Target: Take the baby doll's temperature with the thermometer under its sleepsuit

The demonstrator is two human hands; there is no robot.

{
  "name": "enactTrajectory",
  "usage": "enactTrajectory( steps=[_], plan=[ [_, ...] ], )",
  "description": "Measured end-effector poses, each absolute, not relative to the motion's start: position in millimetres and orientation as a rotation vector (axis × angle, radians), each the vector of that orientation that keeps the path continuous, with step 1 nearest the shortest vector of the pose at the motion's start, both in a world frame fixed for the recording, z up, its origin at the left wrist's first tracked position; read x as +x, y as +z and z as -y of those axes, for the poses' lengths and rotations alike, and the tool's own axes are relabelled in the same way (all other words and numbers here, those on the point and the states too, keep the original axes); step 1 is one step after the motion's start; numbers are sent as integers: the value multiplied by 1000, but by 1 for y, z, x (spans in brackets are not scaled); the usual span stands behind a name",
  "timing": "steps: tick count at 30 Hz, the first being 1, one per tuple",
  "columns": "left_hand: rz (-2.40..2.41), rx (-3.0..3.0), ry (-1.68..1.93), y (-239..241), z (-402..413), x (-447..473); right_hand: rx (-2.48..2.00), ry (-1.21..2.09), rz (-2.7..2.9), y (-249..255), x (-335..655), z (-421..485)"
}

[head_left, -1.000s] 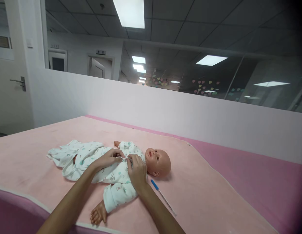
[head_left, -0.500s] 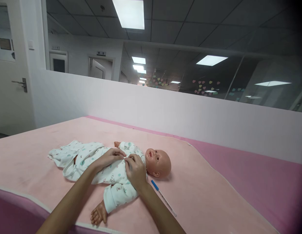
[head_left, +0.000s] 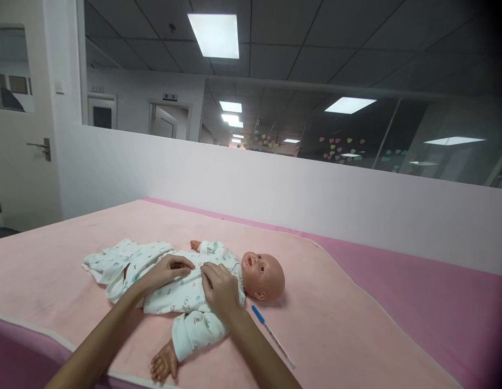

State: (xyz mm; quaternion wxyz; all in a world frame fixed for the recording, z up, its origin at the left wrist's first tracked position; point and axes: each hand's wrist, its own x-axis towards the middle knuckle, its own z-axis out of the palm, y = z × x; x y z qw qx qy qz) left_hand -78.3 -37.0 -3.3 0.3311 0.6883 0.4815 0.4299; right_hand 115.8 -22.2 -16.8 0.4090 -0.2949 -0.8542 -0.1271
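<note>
A baby doll (head_left: 265, 276) lies on its back on a pink blanket (head_left: 340, 324), head to the right. It wears a white printed romper (head_left: 174, 289). My left hand (head_left: 168, 270) rests on the romper's front at the doll's belly, fingers curled and pinching the fabric. My right hand (head_left: 220, 286) is on the chest just below the collar, fingers bent and gripping the romper's front edge. The two hands are a short gap apart. The doll's bare hand (head_left: 164, 367) lies near the blanket's front edge.
A blue-capped pen (head_left: 272, 335) lies on the blanket just right of my right forearm. A low white partition (head_left: 315, 200) with glass above it runs behind the bed. A door (head_left: 15, 151) stands at the far left.
Both hands have slid a little down the romper's front, away from the collar. They were pinched together at one spot and now sit slightly apart. The view has tilted slightly.
</note>
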Motion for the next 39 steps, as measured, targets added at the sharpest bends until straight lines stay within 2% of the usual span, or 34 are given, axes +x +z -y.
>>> enactTrajectory(
  steps=[9,18,27,39],
  plan=[
    [-1178,1734,1275,-6,37,-75,-833,-343,2243,-12,81,20],
    [-1243,1878,1236,-8,35,-73,-818,-370,2196,-22,85,22],
    [-1116,1729,1319,-11,31,-76,-809,-366,2210,-24,86,23],
    [-1031,1641,1366,-16,28,-78,-742,-526,2249,-22,86,26]
  ],
)
